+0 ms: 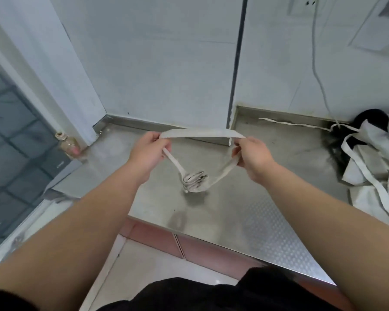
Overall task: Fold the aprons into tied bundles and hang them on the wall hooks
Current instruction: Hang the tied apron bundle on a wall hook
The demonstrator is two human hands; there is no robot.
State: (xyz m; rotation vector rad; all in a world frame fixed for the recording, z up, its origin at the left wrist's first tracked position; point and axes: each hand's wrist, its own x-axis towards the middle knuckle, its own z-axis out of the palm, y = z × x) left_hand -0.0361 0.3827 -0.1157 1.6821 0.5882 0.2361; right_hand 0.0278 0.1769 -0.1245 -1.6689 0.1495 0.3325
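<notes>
Hands raised over steel counter (245, 212): left hand (147, 151) and right hand (252, 153) each pinch the strap loop (202, 133), pulled taut; apron bundle (194, 179) dangles between them, above counter.

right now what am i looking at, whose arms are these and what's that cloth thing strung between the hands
There is no machine here. A person wears one camera on the head, so this single picture looks forward and down along their own bare arms. The left hand and the right hand each pinch a pale cloth strap, pulled into a loop between them. From that loop hangs a small folded apron bundle, low over a steel counter; whether it touches the steel I cannot tell. At the right lies a loose pile of aprons, pale and black, with straps trailing. A small bottle stands at the far left, and a cable hangs down the wall.
</notes>
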